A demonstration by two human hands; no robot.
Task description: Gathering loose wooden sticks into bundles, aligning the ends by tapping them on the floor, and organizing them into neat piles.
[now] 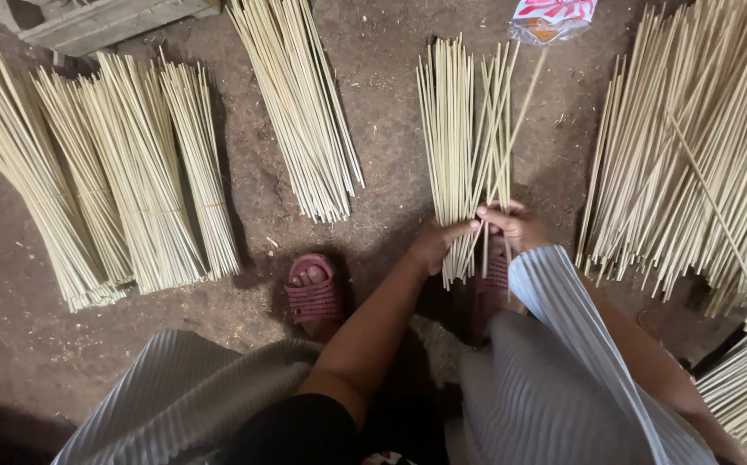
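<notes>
Both hands gathering thin sticks into a bundle on the dirt floor [373, 198].
Left hand [432, 244] and right hand [515, 226] each had a grip closed round the stick bundle [464, 146] at 1 o'clock; step looked like evening its ends, next needing steady squeeze.
</notes>
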